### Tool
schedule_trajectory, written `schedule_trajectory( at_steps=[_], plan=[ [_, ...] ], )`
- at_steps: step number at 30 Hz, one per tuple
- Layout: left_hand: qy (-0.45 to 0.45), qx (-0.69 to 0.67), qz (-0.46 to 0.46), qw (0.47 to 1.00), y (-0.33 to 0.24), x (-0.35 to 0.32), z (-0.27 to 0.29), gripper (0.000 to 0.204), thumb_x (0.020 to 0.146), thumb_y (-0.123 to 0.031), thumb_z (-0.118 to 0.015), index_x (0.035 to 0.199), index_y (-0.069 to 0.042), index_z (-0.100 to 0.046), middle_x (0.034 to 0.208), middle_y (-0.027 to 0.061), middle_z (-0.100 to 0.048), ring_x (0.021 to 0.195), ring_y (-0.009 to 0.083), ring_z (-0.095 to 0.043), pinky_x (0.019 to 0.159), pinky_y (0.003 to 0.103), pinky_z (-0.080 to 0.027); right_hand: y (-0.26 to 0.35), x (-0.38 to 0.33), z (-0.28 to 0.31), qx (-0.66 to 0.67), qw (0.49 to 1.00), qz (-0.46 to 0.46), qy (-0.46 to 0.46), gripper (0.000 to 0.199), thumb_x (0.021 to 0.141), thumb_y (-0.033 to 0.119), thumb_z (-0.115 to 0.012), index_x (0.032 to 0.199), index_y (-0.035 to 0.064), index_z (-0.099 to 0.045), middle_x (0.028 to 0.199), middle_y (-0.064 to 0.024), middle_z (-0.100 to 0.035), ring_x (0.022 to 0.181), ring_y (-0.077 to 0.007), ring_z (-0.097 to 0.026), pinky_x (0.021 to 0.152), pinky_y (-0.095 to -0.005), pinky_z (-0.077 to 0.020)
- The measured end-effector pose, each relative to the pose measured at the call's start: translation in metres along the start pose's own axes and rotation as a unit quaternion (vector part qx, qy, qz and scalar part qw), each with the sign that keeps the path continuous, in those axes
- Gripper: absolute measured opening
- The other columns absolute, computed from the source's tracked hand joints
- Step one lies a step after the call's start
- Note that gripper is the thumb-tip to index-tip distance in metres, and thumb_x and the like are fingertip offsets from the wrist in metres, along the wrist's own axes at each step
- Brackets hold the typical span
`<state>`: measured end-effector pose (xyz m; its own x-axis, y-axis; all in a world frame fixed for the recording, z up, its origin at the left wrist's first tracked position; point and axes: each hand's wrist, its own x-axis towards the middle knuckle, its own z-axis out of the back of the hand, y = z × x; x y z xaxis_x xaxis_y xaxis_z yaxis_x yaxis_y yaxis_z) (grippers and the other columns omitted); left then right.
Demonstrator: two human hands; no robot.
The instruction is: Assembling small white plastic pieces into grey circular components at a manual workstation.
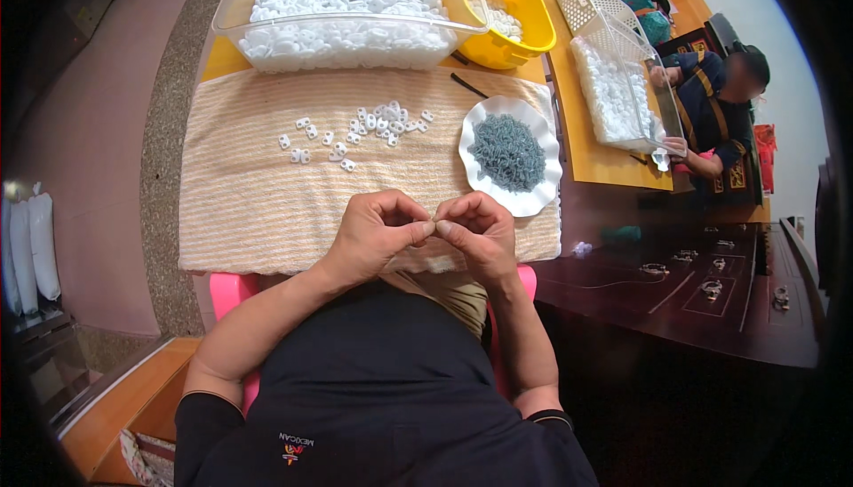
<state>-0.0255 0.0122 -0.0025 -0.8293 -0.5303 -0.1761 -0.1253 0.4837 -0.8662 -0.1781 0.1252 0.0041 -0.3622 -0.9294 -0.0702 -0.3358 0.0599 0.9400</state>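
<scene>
Now your left hand (378, 231) and right hand (481, 234) meet mid-frame, fingers pressed together, anything between them too small to tell. White pieces (394, 115) lie upper centre, grey bits (508, 152) right of them.

Both hands in view, bare, raised and brought together near the midline, fingertips nearly meeting. We record the left hand (378, 227) with its thumb (414, 234) pointing inward and its index finger (410, 209) bent to meet it in a pinch. The right hand (480, 231) mirrors this: right thumb (458, 235) angled toward the left one, right index finger (453, 206) hooked over. We note the remaining fingers curled on each side. The left forearm (275, 318) rises on a long diagonal to the left wrist (330, 272); the right forearm (524, 336) stands steeper, below the right wrist (504, 284). We see both elbows bent.
</scene>
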Motion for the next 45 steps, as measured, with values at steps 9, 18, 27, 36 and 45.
schedule_trajectory(
  at_steps=[9,18,27,36,45],
  plan=[
    [-0.004,0.020,0.001,1.000,-0.003,-0.001,0.000,0.009,0.083,-0.001,-0.070,0.089,0.001,-0.064,0.080,0.0048,-0.066,0.071,0.0084,-0.061,0.065,0.022,-0.050,0.001,0.002,-0.001,-0.011,1.000,-0.001,0.001,0.019,0.080,-0.009,-0.067,0.089,0.0019,-0.054,0.092,-0.0110,-0.064,0.084,-0.0137,-0.061,0.080,-0.0277,-0.0506],
    [-0.006,0.010,-0.001,1.000,-0.001,0.000,0.000,0.009,0.083,-0.001,-0.069,0.090,0.001,-0.064,0.079,0.0050,-0.066,0.071,0.0088,-0.061,0.065,0.022,-0.051,-0.004,0.002,0.000,0.032,0.999,-0.010,-0.008,0.019,0.080,-0.011,-0.065,0.090,0.0016,-0.054,0.094,-0.0121,-0.064,0.084,-0.0145,-0.061,0.079,-0.0268,-0.0505],
    [-0.021,-0.056,0.034,0.998,0.000,0.002,0.003,0.013,0.086,-0.003,-0.067,0.096,0.003,-0.063,0.086,0.0084,-0.068,0.076,0.0120,-0.064,0.070,0.024,-0.053,-0.013,-0.001,0.006,0.013,0.998,-0.022,-0.054,0.017,0.082,-0.006,-0.066,0.099,-0.0025,-0.061,0.097,-0.0099,-0.065,0.085,-0.0152,-0.064,0.078,-0.0273,-0.0520],
    [-0.017,-0.082,0.041,0.996,-0.001,0.003,0.001,0.017,0.087,-0.003,-0.066,0.101,0.005,-0.063,0.088,0.0090,-0.068,0.077,0.0120,-0.064,0.071,0.024,-0.053,-0.012,-0.001,0.003,-0.028,0.999,-0.004,-0.046,0.015,0.090,0.008,-0.063,0.099,-0.0041,-0.061,0.092,-0.0068,-0.063,0.082,-0.0139,-0.062,0.078,-0.0270,-0.0520],
    [-0.027,-0.097,0.047,0.994,0.001,0.002,0.000,0.017,0.087,-0.004,-0.067,0.101,0.005,-0.063,0.090,0.0086,-0.068,0.078,0.0116,-0.064,0.072,0.024,-0.053,-0.014,0.001,0.004,-0.042,0.998,-0.009,-0.035,0.015,0.092,0.011,-0.062,0.098,-0.0027,-0.060,0.091,-0.0054,-0.061,0.081,-0.0118,-0.059,0.076,-0.0248,-0.0483]
  ],
)
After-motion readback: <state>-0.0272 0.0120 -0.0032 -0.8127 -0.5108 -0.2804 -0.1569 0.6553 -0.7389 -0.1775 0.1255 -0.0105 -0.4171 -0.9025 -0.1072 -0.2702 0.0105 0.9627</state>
